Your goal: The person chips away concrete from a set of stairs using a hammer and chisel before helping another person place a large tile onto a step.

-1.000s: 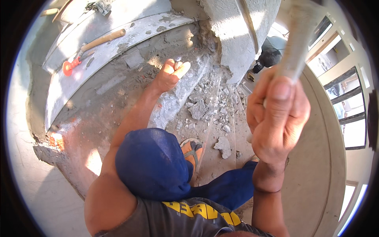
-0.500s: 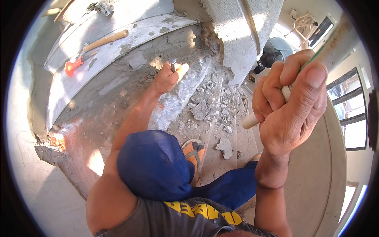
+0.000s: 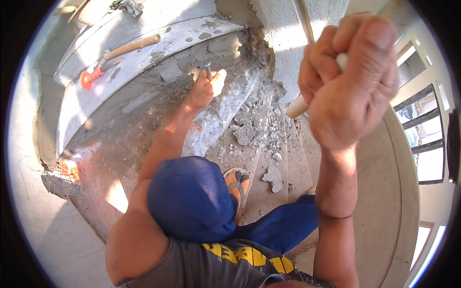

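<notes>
A steel chisel [image 3: 208,72] is held in the left hand [image 3: 204,89], which is closed in a fist around its shaft against the broken concrete step [image 3: 225,113]. The chisel's long axis runs roughly upright in the picture, its struck end showing above the fist; the tip is hidden by the hand. The right hand [image 3: 348,81] is raised well apart, up and to the right of the chisel, clenched tightly around a pale tool handle [image 3: 300,105]; the tool's head lies out of view. The chisel therefore lies down and to the left of the right hand. Loose concrete rubble [image 3: 247,132] is scattered just beside the left forearm. A wooden-handled tool with a red end [image 3: 113,55] rests unused on the curved ledge, well apart from both hands.
</notes>
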A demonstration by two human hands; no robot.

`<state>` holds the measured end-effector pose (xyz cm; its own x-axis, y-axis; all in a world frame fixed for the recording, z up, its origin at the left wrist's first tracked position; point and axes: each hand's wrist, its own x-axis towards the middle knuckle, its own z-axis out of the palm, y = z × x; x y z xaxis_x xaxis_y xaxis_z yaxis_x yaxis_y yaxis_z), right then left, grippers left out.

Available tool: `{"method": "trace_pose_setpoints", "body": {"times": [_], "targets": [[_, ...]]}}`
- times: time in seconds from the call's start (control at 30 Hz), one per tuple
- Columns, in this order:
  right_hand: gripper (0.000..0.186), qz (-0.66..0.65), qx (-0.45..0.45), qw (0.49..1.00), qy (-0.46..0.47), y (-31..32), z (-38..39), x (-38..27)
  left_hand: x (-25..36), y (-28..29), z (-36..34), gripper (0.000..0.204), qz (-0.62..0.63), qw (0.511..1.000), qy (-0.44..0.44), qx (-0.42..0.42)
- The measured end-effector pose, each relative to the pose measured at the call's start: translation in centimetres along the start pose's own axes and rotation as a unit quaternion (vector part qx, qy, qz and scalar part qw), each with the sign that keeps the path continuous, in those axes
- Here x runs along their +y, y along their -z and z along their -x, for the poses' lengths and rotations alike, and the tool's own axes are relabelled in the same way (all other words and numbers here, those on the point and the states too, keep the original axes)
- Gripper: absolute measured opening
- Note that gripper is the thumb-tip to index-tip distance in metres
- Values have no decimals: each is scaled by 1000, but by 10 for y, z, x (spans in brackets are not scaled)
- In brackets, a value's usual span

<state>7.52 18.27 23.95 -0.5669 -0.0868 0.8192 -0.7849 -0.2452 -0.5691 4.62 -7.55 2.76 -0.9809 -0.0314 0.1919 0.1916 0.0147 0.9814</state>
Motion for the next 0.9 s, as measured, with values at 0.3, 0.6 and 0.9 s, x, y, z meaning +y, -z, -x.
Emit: {"method": "trace_pose_setpoints", "body": {"times": [0.3,0.6,0.9], "targets": [[48,207,-200,947,-144,-1,-3,8,-2,17,3,43,10,1000,8,4],[43,382,-375,838,-106,-3,21,72,-7,3,-3,44,5,1000,9,25],[47,-167,22,986,6,-28,-58,-39,-4,10,-2,41,63,997,17,29]]}}
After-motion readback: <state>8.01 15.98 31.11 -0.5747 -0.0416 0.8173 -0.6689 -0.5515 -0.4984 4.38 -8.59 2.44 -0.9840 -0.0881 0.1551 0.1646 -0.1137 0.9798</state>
